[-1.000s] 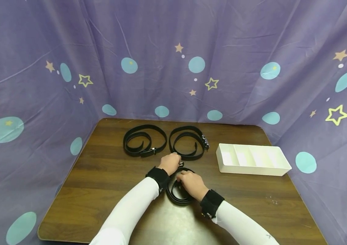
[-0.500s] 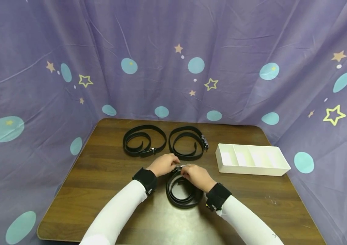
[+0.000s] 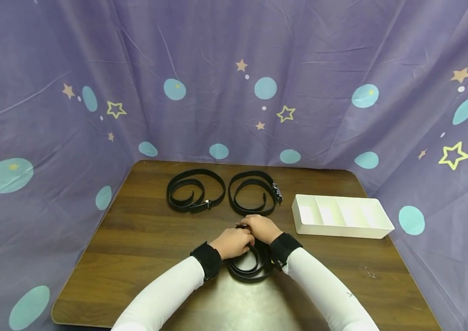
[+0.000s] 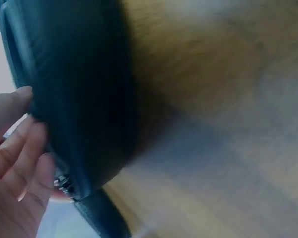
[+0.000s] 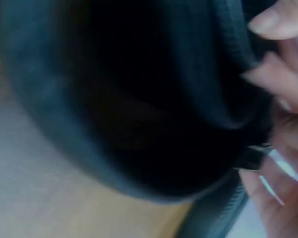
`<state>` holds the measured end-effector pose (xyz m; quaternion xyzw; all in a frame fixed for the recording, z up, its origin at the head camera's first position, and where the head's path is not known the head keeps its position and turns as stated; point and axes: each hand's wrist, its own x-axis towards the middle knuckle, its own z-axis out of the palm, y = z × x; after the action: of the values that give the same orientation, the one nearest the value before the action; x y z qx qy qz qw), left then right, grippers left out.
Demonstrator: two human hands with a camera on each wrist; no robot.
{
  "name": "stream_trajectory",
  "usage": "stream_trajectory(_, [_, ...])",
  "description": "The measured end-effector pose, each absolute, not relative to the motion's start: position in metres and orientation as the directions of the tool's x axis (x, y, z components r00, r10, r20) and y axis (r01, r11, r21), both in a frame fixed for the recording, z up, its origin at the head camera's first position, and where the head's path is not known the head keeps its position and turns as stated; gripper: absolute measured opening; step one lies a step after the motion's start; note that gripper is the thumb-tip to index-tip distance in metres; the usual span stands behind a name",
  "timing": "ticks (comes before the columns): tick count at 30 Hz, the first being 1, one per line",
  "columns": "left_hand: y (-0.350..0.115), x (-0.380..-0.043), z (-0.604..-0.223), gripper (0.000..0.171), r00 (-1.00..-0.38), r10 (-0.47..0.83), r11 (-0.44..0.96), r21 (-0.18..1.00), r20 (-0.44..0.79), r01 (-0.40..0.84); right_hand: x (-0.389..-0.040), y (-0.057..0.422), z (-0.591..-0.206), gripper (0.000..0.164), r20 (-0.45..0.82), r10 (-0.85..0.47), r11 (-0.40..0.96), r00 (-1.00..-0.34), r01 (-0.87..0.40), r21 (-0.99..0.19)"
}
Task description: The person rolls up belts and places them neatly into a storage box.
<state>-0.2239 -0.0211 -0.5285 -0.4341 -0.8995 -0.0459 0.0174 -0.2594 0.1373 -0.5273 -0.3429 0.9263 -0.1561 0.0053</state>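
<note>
A coiled black belt (image 3: 251,277) lies on the table in front of the person, its loops standing on edge. My left hand (image 3: 234,242) grips the coil at its upper left; in the left wrist view, thumb and fingers (image 4: 34,144) pinch the strap's edge near the metal buckle (image 4: 63,185). Just beyond it, my right hand (image 3: 262,229) holds the far side of the coil by the buckle, which shows as a small glint between the hands. In the right wrist view, fingertips of both hands crowd the strap (image 5: 154,191) and buckle. Part of the coil is hidden beneath the hands.
Two more coiled black belts lie farther back, a left one (image 3: 195,171) and a right one (image 3: 254,173) with a silver buckle (image 3: 277,193). To the right stands a white divided box (image 3: 341,230). A purple curtain (image 3: 217,124) hangs behind the wooden table (image 3: 134,257).
The left hand first drew away left from the buckle, then came back right and nearer onto the coil. The right hand has moved up and away to the buckle.
</note>
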Motion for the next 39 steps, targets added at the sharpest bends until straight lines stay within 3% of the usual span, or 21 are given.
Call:
stream_trajectory(9, [-0.02,-0.222,-0.539,0.016,-0.646,0.752,0.65,0.009,0.133,0.759,-0.261,0.151,-0.54,0.014,0.171,-0.568,0.737,-0.805,-0.591,-0.329])
stream_trajectory(21, [-0.044,-0.23,-0.537,0.02,-0.752,0.645,0.755,0.035,0.134,0.654,-0.244,0.209,-0.542,0.016,0.195,-0.502,0.785,-0.842,-0.539,-0.306])
stream_trajectory(30, [-0.049,-0.24,-0.542,0.022,-0.796,0.589,0.793,0.093,0.14,0.602,-0.195,0.229,-0.548,0.054,0.202,-0.548,0.796,-0.812,-0.58,-0.174])
stream_trajectory(39, [-0.043,-0.249,-0.541,0.023,-0.831,0.544,0.82,0.137,0.115,0.556,-0.144,0.203,-0.552,0.016,0.282,-0.647,0.724,-0.708,-0.687,-0.064])
